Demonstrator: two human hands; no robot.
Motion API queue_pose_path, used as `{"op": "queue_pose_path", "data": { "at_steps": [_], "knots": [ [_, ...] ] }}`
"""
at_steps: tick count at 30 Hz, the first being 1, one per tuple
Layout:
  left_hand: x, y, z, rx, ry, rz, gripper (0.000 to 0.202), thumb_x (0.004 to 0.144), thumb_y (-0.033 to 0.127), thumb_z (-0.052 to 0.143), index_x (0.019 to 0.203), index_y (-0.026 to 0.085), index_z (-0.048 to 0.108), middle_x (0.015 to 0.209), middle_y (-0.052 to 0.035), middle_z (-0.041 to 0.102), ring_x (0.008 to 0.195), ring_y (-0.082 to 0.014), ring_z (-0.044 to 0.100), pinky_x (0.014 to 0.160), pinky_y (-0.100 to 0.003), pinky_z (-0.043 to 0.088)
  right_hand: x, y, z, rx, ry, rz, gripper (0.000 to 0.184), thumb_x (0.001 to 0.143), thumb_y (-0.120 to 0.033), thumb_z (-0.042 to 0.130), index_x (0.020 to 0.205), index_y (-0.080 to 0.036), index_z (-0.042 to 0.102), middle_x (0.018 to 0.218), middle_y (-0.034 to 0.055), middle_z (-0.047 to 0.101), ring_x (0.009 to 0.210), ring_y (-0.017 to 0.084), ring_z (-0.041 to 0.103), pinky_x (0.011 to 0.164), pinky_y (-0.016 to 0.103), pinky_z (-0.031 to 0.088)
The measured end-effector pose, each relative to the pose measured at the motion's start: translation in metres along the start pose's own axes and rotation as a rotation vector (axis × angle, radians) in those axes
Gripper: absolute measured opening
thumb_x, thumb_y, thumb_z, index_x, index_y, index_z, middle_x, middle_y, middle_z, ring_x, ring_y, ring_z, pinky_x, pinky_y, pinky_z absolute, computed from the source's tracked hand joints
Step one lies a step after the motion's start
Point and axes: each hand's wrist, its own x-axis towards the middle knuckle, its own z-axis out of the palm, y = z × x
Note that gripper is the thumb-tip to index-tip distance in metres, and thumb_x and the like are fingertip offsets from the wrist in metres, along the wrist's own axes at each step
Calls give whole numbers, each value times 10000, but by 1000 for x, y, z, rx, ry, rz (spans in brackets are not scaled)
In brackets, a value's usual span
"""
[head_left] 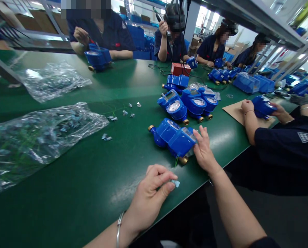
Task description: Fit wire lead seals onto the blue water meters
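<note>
Blue water meter point(173, 139) lies on the green desk point(92, 179) under the right hand point(204, 151), whose open fingers rest flat on it, while the left hand point(150, 196), just nearer, pinches what looks like a small seal tag point(176, 183).

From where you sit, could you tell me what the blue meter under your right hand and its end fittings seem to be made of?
The blue box-shaped meter under the right hand looks like moulded plastic: uniform colour, soft sheen. Its round end fittings look like brass: yellow, metallic glint, though plating can't be excluded.
</note>
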Motion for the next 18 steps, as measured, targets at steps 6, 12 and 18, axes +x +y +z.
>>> {"op": "queue_pose_path", "data": {
  "at_steps": [6,12,18],
  "knots": [
    [14,4,8,-229,86,-200,181,826,316,560,901,184,658,848,-16,601,803,-147,544,749,-244,427,-28,-52,-16,16,114,-318,428,856,-253,496,1263,-151,407,1051,126,574,966,216,545,803,392,476],
    [17,15,15,-247,-47,-234,174,823,313,560,846,159,638,804,-18,606,785,-146,545,747,-252,427,-48,-72,-13,-145,104,-448,271,777,-142,590,1039,-91,540,863,119,633,784,208,561,682,371,467],
    [19,17,13,-135,-32,-338,320,841,454,468,707,165,501,584,50,461,548,-102,410,529,-207,355,-42,-71,-17,-266,29,-557,191,795,-121,516,967,-76,585,839,127,638,727,194,559,661,359,457]
  ]
}}
